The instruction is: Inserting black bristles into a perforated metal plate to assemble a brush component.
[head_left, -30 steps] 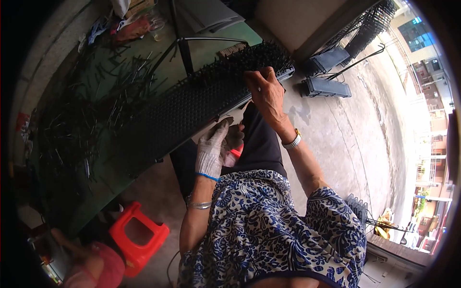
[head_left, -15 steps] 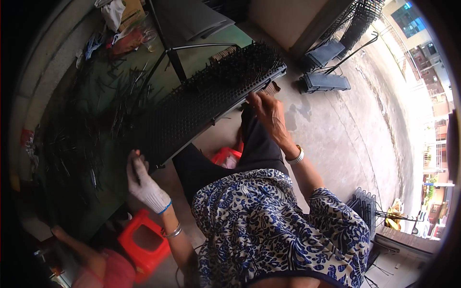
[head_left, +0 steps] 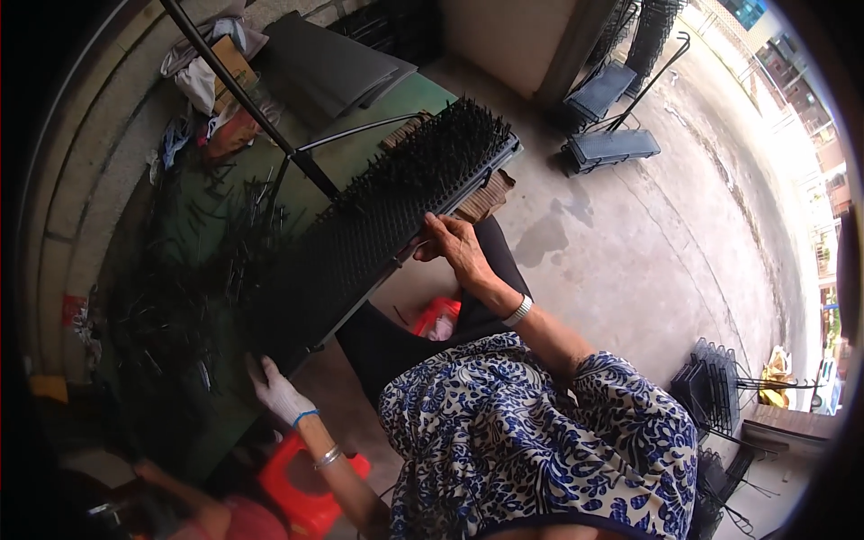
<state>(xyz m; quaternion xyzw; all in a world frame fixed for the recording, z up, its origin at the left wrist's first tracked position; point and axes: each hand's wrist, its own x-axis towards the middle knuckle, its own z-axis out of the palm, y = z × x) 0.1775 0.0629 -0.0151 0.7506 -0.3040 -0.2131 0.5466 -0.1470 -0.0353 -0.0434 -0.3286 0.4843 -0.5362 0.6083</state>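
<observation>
A long black perforated panel (head_left: 355, 243) lies slanted in front of me on the green-topped table. Its far right end is packed with short black upright pieces (head_left: 459, 144), like bristles. My right hand (head_left: 454, 252) is closed on the panel's near edge around its middle, thumb on top and the other fingers partly underneath. My left hand (head_left: 281, 394), in a white glove, is at the panel's near left end, its fingers closed about the dark corner. Those fingertips are partly lost in shadow.
Loose black strips (head_left: 193, 306) lie scattered over the green table (head_left: 270, 243). A black metal pole (head_left: 225, 76) rises behind the panel. A red stool (head_left: 310, 490) and another person's arm (head_left: 184, 495) are at lower left. Black racks (head_left: 612, 148) stand on the concrete floor at right.
My right hand has slid left along the panel's near edge, from near its far end to about the middle. The whole view has shifted somewhat. My left hand stays at the near left end.
</observation>
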